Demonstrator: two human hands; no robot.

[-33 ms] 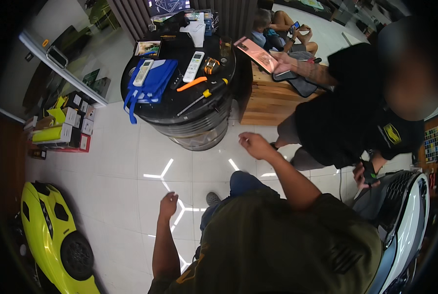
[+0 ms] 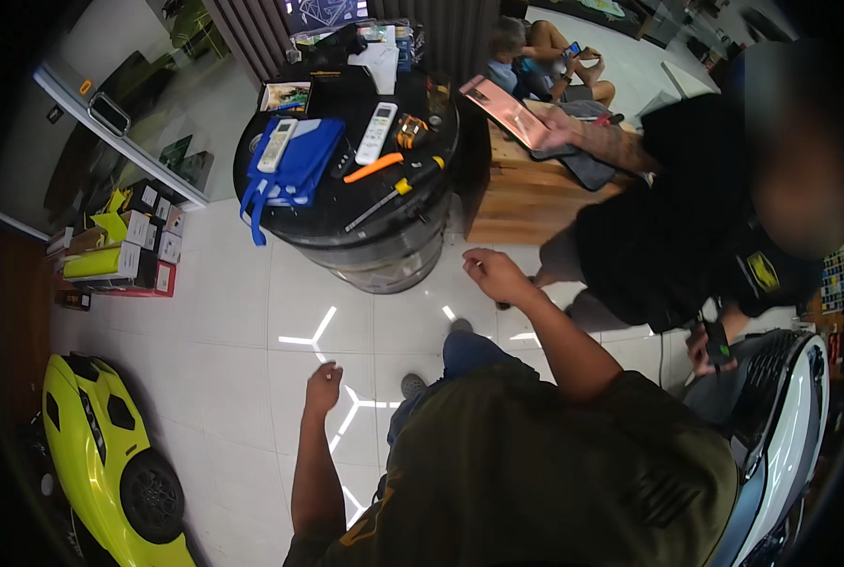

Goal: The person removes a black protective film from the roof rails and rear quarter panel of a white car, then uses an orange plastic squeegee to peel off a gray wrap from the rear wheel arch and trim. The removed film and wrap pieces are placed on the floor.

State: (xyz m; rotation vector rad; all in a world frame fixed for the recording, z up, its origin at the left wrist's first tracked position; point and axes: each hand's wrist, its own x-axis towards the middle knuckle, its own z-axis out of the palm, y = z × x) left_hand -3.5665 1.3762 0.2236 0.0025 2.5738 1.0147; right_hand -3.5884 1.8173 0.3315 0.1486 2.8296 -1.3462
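My left hand (image 2: 323,387) hangs over the tiled floor with its fingers curled in; nothing shows in it. My right hand (image 2: 499,276) is raised in front of me, fingers loosely bent and slightly apart, holding nothing visible. Beyond it stands a round black table (image 2: 280,213). On top lie a blue folded bag (image 2: 310,156) with a white remote control (image 2: 277,145) on it, another white remote control (image 2: 376,133), an orange pry tool (image 2: 373,168), a yellow-and-black screwdriver (image 2: 402,188) and an orange-black tape measure (image 2: 411,131). Neither hand touches these.
At right a person (image 2: 667,189) in black holds a shiny pinkish slab (image 2: 505,111) and a small black device (image 2: 716,345). A wooden bench (image 2: 516,203) stands beyond my right hand. Boxes (image 2: 143,255) and a yellow-green car-shaped body (image 2: 91,416) are at left, a white-grey vehicle part (image 2: 788,406) at right.
The person's pinkish slab has shifted slightly right. One more shoe tip shows below my right hand. My hands have barely moved.
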